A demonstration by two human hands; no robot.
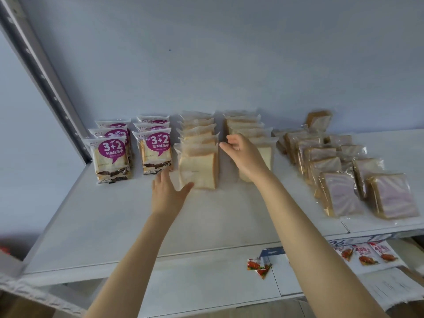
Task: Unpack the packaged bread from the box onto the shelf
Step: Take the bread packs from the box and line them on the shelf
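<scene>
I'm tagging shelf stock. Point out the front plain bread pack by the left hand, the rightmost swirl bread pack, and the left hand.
Plain pack (199, 169): head view, pale slice face.
Swirl pack (394, 196): head view, middle of top face.
Left hand (168, 192): head view, back of hand.

Bare shelf (119, 226) front lies open; bread rows (198, 157) block the back.
</scene>
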